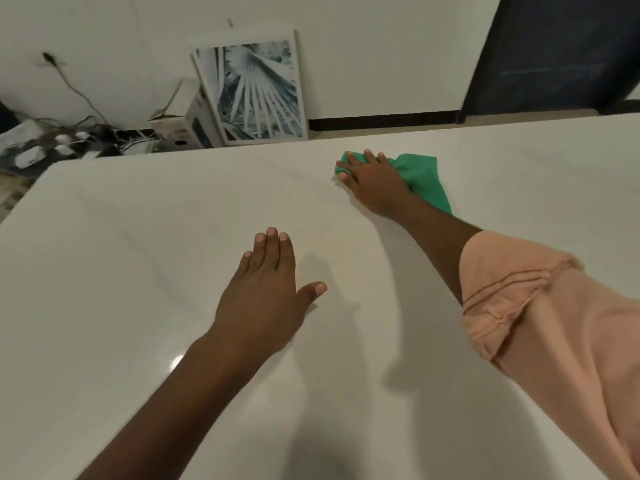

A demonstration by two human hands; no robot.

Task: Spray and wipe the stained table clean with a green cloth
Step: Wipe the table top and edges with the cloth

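Note:
A glossy white table [121, 271] fills most of the head view. My right hand [372, 180] is stretched out near the table's far edge and presses flat on a green cloth [424, 174], which spreads out to the right from under the palm. My left hand [266, 292] lies flat on the table's middle with its fingers spread and nothing in it. Faint streaks show on the surface left of the left hand. No spray bottle is in view.
Beyond the far edge, a framed leaf picture [256, 88] leans against the white wall beside a cardboard box [183, 123]. A tangle of cables and plugs [59, 140] lies on the floor at the far left. A dark door [554, 53] stands at the top right.

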